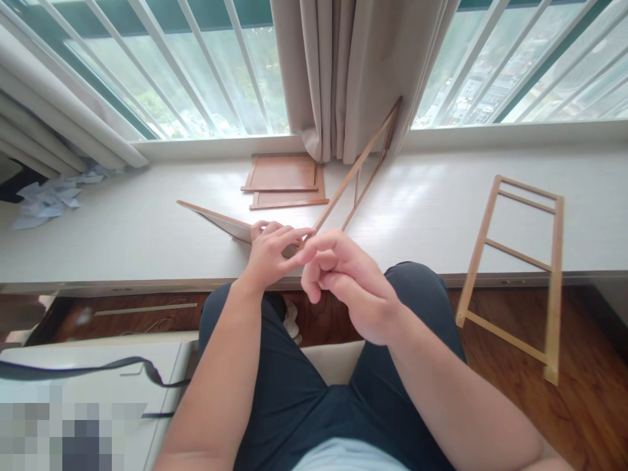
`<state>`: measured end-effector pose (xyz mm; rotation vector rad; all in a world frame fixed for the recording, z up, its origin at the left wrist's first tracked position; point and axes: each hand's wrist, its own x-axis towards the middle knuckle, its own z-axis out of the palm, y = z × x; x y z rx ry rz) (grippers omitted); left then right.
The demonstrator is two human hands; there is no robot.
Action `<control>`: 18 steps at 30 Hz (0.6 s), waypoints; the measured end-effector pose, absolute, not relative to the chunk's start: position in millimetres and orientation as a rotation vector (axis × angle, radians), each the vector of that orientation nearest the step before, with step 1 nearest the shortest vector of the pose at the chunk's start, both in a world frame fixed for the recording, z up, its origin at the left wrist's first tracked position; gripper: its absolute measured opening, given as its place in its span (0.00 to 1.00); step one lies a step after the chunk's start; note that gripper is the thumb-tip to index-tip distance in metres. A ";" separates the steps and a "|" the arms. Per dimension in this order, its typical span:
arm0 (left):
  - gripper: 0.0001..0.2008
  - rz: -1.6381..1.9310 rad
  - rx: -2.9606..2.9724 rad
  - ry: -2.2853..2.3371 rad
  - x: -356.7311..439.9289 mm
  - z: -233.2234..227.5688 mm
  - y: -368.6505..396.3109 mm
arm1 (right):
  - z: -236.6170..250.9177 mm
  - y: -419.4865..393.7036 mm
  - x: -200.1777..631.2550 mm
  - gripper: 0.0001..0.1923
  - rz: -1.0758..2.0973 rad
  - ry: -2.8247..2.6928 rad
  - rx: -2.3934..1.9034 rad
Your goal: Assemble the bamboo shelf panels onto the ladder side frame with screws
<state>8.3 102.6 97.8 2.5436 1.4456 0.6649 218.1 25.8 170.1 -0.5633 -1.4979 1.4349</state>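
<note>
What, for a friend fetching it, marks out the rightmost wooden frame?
Start at the white ledge under the windows. At its right, the ladder-like frame juts out over the floor. Unlike the brown panels, it has open gaps; unlike the middle frame, it is away from both hands.

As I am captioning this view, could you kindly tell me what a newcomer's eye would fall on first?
The bare left hand and right hand probably stand out first, close together at the centre by a slanting brown wooden frame. To the right, a ladder-like pale wooden frame juts past the front of the white ledge. Beyond the hands, two flat reddish-brown wooden panels lie overlapping.
</note>
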 end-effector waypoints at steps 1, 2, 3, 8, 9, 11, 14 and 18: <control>0.19 0.703 2.542 1.432 8.1 97.1 103.0 | 155.1 35.3 217.2 0.14 1.439 -1.494 -0.565; 0.18 0.736 2.539 1.423 8.0 96.5 103.3 | 139.1 43.1 216.2 0.14 1.431 -1.490 -0.586; 0.17 0.759 2.537 1.417 8.1 96.3 103.6 | 123.4 49.2 214.9 0.15 1.411 -1.495 -0.630; 0.16 0.747 2.532 1.433 9.4 100.2 103.1 | 71.8 64.2 207.7 0.17 1.298 -1.405 -0.719; 0.16 0.738 2.530 1.440 9.7 101.5 102.8 | 67.7 66.5 206.9 0.16 1.286 -1.374 -0.735; 0.17 0.720 2.524 1.446 10.0 103.6 102.1 | 63.4 71.7 206.6 0.14 1.314 -1.307 -0.741; 0.17 0.704 2.514 1.449 10.3 104.9 101.2 | 60.9 80.7 207.6 0.11 1.441 -1.133 -0.739; 0.17 0.746 2.499 1.465 11.2 103.7 100.3 | 56.8 89.0 205.0 0.17 1.586 -0.889 -0.817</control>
